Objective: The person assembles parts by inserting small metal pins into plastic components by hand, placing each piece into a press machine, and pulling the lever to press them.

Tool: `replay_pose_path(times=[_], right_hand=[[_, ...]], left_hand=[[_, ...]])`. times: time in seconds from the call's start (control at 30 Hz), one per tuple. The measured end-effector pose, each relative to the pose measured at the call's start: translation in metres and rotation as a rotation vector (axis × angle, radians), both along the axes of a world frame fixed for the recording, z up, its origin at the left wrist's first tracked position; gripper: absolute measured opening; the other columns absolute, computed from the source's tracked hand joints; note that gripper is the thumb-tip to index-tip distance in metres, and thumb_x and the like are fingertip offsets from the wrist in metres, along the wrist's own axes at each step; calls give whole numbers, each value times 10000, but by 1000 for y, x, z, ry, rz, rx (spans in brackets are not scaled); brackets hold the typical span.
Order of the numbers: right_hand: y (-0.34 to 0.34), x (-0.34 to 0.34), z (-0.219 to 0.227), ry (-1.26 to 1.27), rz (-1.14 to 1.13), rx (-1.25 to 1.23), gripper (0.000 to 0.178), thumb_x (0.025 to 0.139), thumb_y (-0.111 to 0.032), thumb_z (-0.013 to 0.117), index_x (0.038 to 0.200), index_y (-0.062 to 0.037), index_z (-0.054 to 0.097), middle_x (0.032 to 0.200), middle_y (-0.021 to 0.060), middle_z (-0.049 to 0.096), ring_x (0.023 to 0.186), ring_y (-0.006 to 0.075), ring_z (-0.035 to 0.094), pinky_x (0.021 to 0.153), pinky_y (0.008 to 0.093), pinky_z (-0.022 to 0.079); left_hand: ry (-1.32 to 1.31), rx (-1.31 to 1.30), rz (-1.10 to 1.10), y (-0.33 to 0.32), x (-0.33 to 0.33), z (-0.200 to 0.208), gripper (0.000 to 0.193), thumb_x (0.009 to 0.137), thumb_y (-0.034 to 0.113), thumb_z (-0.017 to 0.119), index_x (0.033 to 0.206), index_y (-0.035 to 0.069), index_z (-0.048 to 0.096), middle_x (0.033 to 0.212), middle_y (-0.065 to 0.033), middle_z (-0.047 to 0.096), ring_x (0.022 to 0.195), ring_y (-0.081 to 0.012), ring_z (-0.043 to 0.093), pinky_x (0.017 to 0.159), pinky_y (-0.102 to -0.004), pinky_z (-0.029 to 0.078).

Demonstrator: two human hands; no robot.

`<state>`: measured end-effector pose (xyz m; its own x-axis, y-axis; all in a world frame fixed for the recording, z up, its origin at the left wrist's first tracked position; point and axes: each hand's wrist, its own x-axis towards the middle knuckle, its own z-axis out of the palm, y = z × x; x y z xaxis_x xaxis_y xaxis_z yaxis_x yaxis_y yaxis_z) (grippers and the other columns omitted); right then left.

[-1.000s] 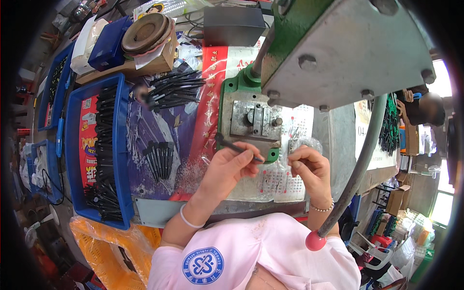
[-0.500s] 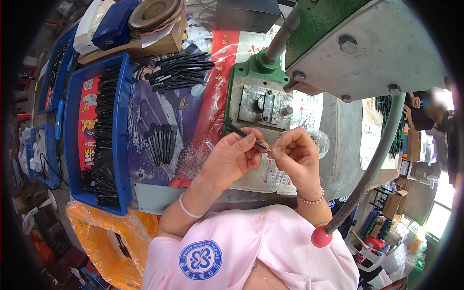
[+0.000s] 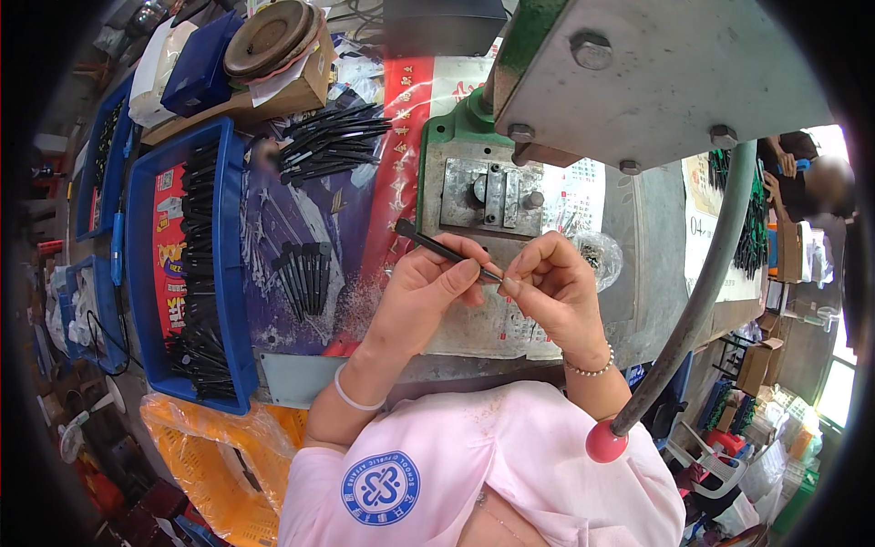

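Observation:
In front of my chest, my left hand [image 3: 421, 296] grips a slim black pen-like stick [image 3: 430, 242] between thumb and fingers. Its flat squarish head points up and left, and its other end reaches my right hand [image 3: 558, 290]. My right thumb and index finger pinch at that tip; whatever small piece they may hold there is hidden. Just beyond both hands lies the metal fixture [image 3: 493, 194] on the base of a green press [image 3: 439, 137]. A row of similar black sticks [image 3: 303, 278] lies left of my left hand, with a larger pile [image 3: 335, 144] farther back.
A blue tray [image 3: 244, 301] of black sticks stands at the left. The press's curved lever [image 3: 702, 305] ends in a red knob [image 3: 606, 441] near my right forearm. A clear plastic bag [image 3: 602, 260] sits right of the fixture. A yellow crate [image 3: 205, 460] is below the table edge.
More of the black stick now shows beyond my left fingers, its head farther left. My right fingertips have closed in on its tip, where a small brass-coloured bit showed before. The view has shifted slightly.

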<state>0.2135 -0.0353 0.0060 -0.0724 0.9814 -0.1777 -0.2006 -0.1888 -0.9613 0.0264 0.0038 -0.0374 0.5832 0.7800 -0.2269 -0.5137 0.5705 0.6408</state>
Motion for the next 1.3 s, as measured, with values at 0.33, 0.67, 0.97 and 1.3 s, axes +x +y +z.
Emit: replay_pose_path(times=[0.33, 0.67, 0.97, 1.3], right_hand=[[-1, 8, -12, 123, -20, -101, 183, 910, -44, 617, 1048, -1, 504, 912, 77, 632, 740, 94, 571, 638, 230, 470], [-18, 28, -31, -67, -35, -122, 243, 943, -130, 603, 1136, -9, 518, 962, 49, 613, 806, 93, 579, 676, 225, 484], [-34, 26, -40, -298, 136, -120, 143, 943, -107, 619, 1033, -5, 574, 896, 8, 609, 797, 63, 571, 655, 208, 468], [-33, 16, -38, -448, 272, -34, 134, 912, -74, 614, 1004, 18, 583, 852, 52, 625, 709, 106, 597, 651, 247, 487]], left_hand=[[0, -23, -36, 1, 4, 7, 156, 979, 152, 574, 1079, 39, 612, 981, -69, 680, 775, -116, 646, 720, -256, 531], [463, 413, 18, 88, 8, 4, 143, 999, 157, 532, 1024, 31, 593, 974, -87, 671, 762, -110, 654, 683, -231, 546], [679, 715, -64, 101, 20, 4, 102, 961, 107, 570, 953, 23, 628, 858, -16, 631, 733, -85, 623, 679, -228, 516], [794, 782, -111, 101, 20, 9, 122, 972, 103, 549, 986, 11, 629, 914, -23, 630, 790, -96, 640, 728, -234, 536]])
